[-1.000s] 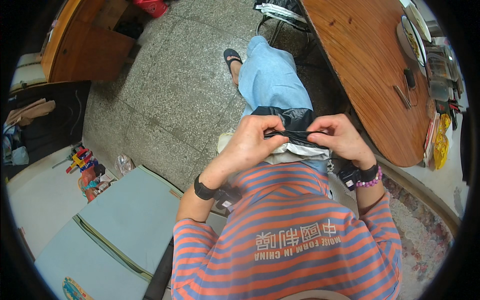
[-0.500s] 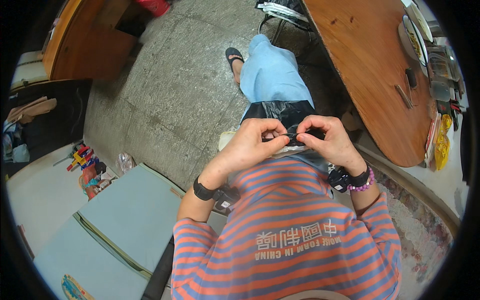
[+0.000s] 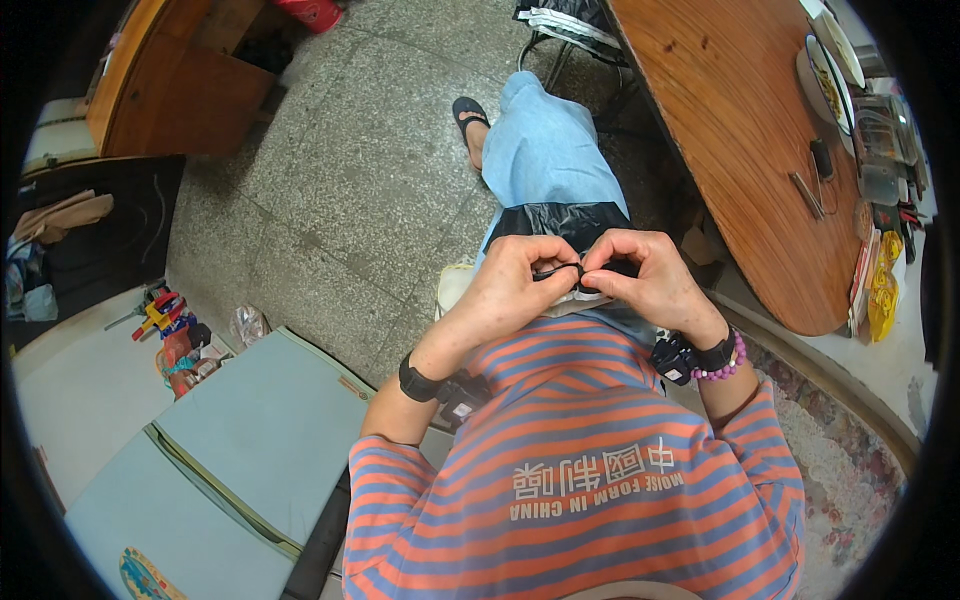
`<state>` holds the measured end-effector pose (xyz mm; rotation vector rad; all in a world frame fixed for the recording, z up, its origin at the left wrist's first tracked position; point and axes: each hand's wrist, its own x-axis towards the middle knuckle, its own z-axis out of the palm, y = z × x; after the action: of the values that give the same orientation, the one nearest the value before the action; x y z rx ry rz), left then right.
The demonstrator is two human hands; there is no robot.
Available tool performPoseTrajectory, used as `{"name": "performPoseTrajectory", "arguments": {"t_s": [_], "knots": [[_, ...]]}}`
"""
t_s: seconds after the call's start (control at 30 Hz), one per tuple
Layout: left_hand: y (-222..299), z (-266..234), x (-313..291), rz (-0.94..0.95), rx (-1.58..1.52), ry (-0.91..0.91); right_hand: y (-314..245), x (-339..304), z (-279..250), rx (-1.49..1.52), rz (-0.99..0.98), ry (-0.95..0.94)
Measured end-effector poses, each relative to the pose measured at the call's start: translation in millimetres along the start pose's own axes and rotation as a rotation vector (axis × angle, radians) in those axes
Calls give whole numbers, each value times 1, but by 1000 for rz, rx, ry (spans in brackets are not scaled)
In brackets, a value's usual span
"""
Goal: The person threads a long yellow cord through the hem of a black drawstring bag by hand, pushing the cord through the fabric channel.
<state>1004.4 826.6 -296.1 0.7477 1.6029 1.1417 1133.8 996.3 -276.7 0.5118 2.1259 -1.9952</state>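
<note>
Over my lap, my left hand (image 3: 508, 288) and my right hand (image 3: 652, 282) meet almost fingertip to fingertip. Thumb and forefinger of each are closed in a pinch on a thin black strip (image 3: 557, 268), which looks like cord or folded cloth edge; its exact kind is unclear. Part of it is hidden behind my fingers. A shiny black plastic sheet or bag (image 3: 562, 217) lies across my thighs under the hands, over light blue trousers (image 3: 545, 150). Some whitish cloth (image 3: 455, 287) shows beside my left wrist.
To the right stands a wooden table (image 3: 740, 150) bearing a bowl of food (image 3: 828, 85), a dark spool (image 3: 822, 157), a slim metal tool (image 3: 806, 195) and a yellow packet (image 3: 884, 285). A pale blue cabinet (image 3: 265, 440) is at my left. A stool (image 3: 570, 30) stands ahead.
My hands have drawn closer, so the fingertips nearly touch. The black strip between them is now bunched rather than stretched across a small gap.
</note>
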Motion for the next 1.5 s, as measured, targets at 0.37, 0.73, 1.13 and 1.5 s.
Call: {"name": "performPoseTrajectory", "arguments": {"t_s": [0.37, 0.73, 1.13, 1.5], "knots": [[6, -19, -8, 77, 220, 166, 15, -31, -47, -317, 43, 111], [4, -5, -3, 33, -83, 71, -5, -9, -1, -10, 0, 170], [-9, 6, 0, 48, -351, 75, -5, -1, 5, -226, -176, 145], [-4, 2, -10, -1, -139, 62, -5, 2, 4, -96, -125, 114]]}}
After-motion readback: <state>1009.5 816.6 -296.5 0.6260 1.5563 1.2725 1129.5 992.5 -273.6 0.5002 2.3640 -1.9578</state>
